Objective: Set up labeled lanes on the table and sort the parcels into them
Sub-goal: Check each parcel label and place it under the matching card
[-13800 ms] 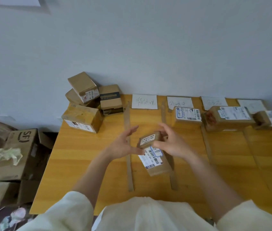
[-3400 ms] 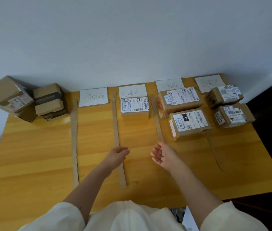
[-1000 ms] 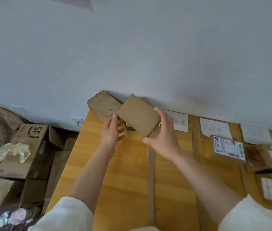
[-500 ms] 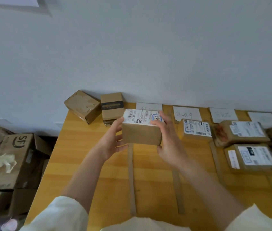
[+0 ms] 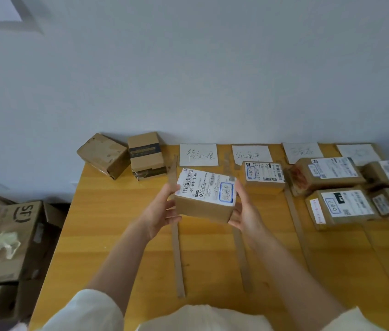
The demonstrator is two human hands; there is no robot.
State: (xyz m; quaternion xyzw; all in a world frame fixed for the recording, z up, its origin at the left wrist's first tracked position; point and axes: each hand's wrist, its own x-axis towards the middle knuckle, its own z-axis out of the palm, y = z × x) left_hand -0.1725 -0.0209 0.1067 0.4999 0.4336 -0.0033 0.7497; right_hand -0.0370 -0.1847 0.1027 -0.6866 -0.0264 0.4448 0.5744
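Our left hand point(image 5: 162, 216) and right hand point(image 5: 246, 215) clamp one parcel point(image 5: 205, 195); four label cards, seven parcels on wooden table point(image 5: 117, 235); two at ten o'clock; grey wall.

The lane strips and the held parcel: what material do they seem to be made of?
Lane strips: probably cut cardboard or kraft paper; flat, matte brown, uneven edges.
Held parcel, between left hand and right hand: likely corrugated cardboard; matte brown sides, with a white printed paper label on top.
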